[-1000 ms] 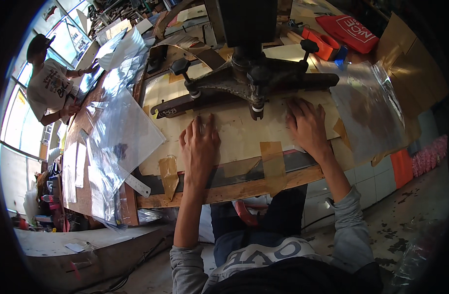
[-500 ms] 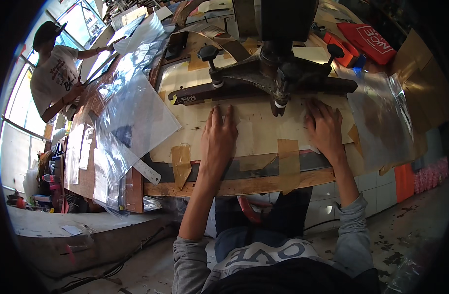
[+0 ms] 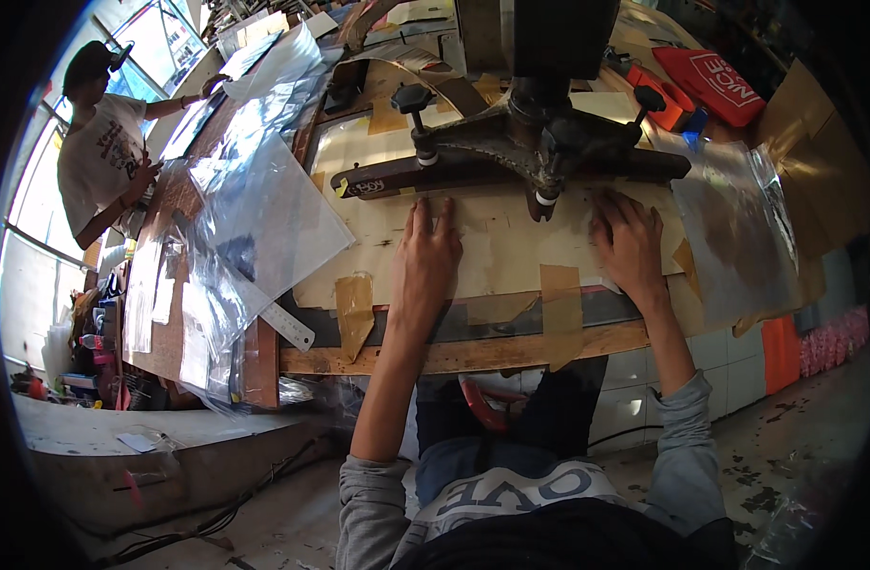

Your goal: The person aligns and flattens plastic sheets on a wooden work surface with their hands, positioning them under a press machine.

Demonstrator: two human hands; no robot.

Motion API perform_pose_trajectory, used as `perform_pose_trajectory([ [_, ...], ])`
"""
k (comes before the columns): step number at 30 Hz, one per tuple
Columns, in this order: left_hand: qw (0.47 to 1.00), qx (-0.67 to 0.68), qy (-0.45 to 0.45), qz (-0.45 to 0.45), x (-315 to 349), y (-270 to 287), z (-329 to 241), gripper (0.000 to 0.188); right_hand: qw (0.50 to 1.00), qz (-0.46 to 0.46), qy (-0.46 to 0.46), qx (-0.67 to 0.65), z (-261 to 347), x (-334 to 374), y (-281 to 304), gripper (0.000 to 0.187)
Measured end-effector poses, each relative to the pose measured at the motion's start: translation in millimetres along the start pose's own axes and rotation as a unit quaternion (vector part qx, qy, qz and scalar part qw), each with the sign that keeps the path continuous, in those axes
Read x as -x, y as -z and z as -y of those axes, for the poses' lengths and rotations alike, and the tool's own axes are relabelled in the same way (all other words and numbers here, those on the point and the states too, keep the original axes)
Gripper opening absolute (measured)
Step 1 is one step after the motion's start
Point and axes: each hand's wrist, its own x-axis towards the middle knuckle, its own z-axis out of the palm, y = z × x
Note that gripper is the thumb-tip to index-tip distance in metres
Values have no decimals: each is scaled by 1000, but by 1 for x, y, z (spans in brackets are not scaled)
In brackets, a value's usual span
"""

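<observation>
Both my hands lie on a pale, cream-coloured sheet (image 3: 511,247) that covers the work surface below a dark metal press head (image 3: 539,133). My left hand (image 3: 427,252) rests palm down, its fingers stretched forward and slightly apart, the tips close to the long dark bar (image 3: 387,179) of the press. To the right, my right hand (image 3: 630,242) also lies flat with fingers spread, its tips near the same bar. Neither hand holds anything that I can see. Strips of brown tape (image 3: 560,313) stick to the sheet and the front edge between my arms.
Clear plastic sheets (image 3: 274,209) pile up on the left, with a metal ruler (image 3: 290,326) under them. More clear film (image 3: 739,228) lies at right, near a red bag (image 3: 709,84) and an orange tape dispenser (image 3: 661,95). Another person (image 3: 103,152) stands at the far left.
My hands stay in nearly the same place on the sheet. At the far left, the other person's body and arms have shifted slightly. The whole view has moved a little.
</observation>
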Motion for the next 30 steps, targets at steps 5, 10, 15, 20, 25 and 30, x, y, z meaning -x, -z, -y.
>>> perform_pose_trajectory([
  [5,999,42,-1,11,4,9,1,42,1000,6,-10,-19,-2,3,11,29],
  [10,994,18,-57,91,47,33,-24,52,990,119,-64,-35,17,41,45,37],
  [15,994,23,-50,89,50,29,-24,54,988,139,-67,9,27,53,48,50],
  [20,994,27,-48,98,48,29,-27,53,992,107,-62,7,24,56,43,55],
  [25,994,26,-49,89,48,28,-25,51,992,110,-62,2,25,53,43,55],
  [30,994,25,-44,97,46,28,-27,51,993,103,-54,10,24,51,44,55],
])
